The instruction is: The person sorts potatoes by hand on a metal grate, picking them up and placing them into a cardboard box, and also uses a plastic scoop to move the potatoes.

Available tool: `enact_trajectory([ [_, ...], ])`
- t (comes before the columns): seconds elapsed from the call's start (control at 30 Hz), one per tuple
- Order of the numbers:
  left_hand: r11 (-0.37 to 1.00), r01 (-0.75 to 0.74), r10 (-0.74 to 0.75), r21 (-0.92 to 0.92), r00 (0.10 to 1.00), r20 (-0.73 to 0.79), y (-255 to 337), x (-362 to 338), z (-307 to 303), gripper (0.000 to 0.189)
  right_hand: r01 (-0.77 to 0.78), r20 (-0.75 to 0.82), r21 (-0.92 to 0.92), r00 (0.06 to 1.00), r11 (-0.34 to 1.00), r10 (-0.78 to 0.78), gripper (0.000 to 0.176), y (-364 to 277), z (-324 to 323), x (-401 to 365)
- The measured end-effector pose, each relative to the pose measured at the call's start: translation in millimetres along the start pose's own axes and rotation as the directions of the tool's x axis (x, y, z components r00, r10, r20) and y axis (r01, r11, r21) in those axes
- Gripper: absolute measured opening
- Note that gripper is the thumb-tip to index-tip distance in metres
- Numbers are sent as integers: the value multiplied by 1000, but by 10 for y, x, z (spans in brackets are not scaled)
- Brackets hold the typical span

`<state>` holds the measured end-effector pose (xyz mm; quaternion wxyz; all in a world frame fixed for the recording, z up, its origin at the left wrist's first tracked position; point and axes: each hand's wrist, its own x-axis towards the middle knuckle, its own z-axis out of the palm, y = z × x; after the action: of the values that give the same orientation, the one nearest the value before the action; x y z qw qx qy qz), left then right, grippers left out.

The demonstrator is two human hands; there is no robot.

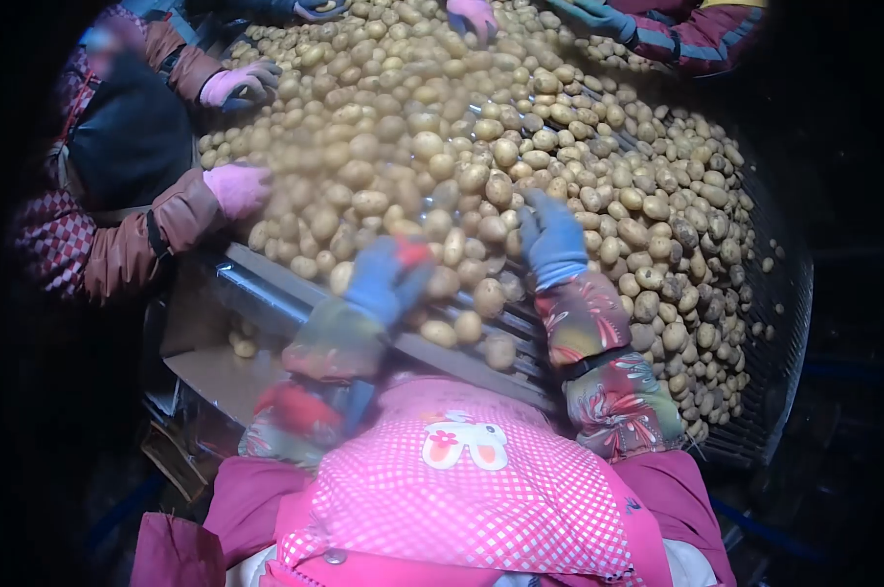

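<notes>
My left hand [383,279], in a blue glove, hovers over the near left part of a thick spread of potatoes [368,203]. It is smeared by motion, with a red patch at its finger side, and I cannot tell whether it holds anything. In a matching blue glove, my right hand [551,240] rests among the potatoes to the right, its fingers stretched forward and apart from the thumb. Between both hands a few potatoes [468,326] lie on dark metal bars [525,338].
A co-worker's pink gloves [236,191] reach in from the left, and other gloved hands [473,18] work at the far side. A metal rail [275,279] edges the near left. Below it stands a cardboard box [207,377] beside several potatoes. A ribbed rim [789,352] borders the right.
</notes>
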<state>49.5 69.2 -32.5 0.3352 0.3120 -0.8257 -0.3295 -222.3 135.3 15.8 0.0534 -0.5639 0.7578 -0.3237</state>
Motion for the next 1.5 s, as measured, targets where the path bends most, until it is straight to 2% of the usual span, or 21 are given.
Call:
enact_trajectory([
  [0.03, 949, 274, -269, -155, 962, 55, 23, 58, -58, 19, -45, -86, 14, 995, 999, 46, 30, -59, -35, 91],
  [0.13, 943, 263, -299, -206, 939, -169, -7, -58, -18, 23, -7, 310, -197, 948, 980, 69, 24, -370, -233, -138],
  [0.17, 901, 368, -397, -231, 913, -95, 77, -36, -73, 26, 115, 463, -350, 884, 930, 64, 25, -364, -166, -239],
  [0.3, 891, 351, -398, -289, 909, -125, 108, -17, -128, 26, 98, 602, -456, 766, 884, 226, 30, -404, 59, -328],
  [0.43, 889, 368, -411, -273, 904, -120, 84, -47, -44, 24, 193, 663, -447, 727, 873, 179, 22, -260, 159, -189],
  [0.57, 860, 448, -475, -244, 878, -64, 141, -158, -144, 33, -103, 537, -319, 799, 942, 270, 27, -407, -39, -240],
  [0.63, 533, 488, -637, -691, 769, 51, 332, -229, -163, 41, -229, 454, -82, 858, 970, 240, 32, -564, -254, -328],
  [0.7, -40, 355, -680, -934, 675, 285, 668, -270, -157, 49, -293, 540, 127, 822, 948, 181, 34, -852, -440, -375],
  [0.77, -252, 381, -588, -890, 670, 453, 835, -268, -247, 49, -278, 404, 388, 908, 879, 108, 36, -831, -330, -464],
  [0.8, -352, 388, -528, -852, 669, 523, 863, -291, -279, 49, -320, 404, 323, 898, 891, 175, 36, -775, -315, -463],
  [0.87, 132, 530, -587, -838, 723, 365, 615, -493, -248, 42, -401, 394, 184, 867, 897, 306, 36, -598, -371, -430],
  [0.97, -229, 416, -693, -880, 566, 447, 407, -603, -473, 26, -199, 587, -292, 735, 935, 340, 41, -709, -369, -650],
  [1.0, -216, 392, -704, -894, 572, 421, 427, -640, -509, 26, -71, 602, -445, 714, 893, 357, 42, -803, -383, -729],
  [1.03, -203, 368, -713, -908, 580, 394, 430, -698, -552, 26, -35, 546, -413, 790, 910, 278, 44, -822, -226, -812],
  [1.1, -190, 332, -711, -924, 602, 362, 431, -770, -577, 25, -204, 649, -273, 682, 940, 336, 44, -691, -231, -694],
  [1.17, 36, 467, -683, -884, 657, 319, 323, -871, -475, 29, -156, 639, -259, 712, 953, 290, 44, -530, -128, -636],
  [1.23, 166, 584, -659, -795, 665, 351, 321, -836, -436, 34, -349, 677, 132, 715, 928, 172, 45, -387, -210, -634],
  [1.3, 194, 717, -660, -670, 601, 452, 596, -639, -485, 42, -801, 730, 358, 561, 481, 390, 44, -444, -217, -630],
  [1.4, 520, 644, -523, -562, 760, 387, 981, -431, -350, 49, -522, 672, 401, 726, 753, 145, 37, -684, -221, -701],
  [1.47, 558, 641, -478, -527, 767, 427, 1031, -339, -291, 52, -217, 498, 383, 867, 898, -3, 30, -843, -151, -746],
  [1.5, 566, 600, -475, -565, 798, 371, 855, -419, -73, 53, 105, 347, 216, 921, 971, -176, 29, -843, -144, -731],
])
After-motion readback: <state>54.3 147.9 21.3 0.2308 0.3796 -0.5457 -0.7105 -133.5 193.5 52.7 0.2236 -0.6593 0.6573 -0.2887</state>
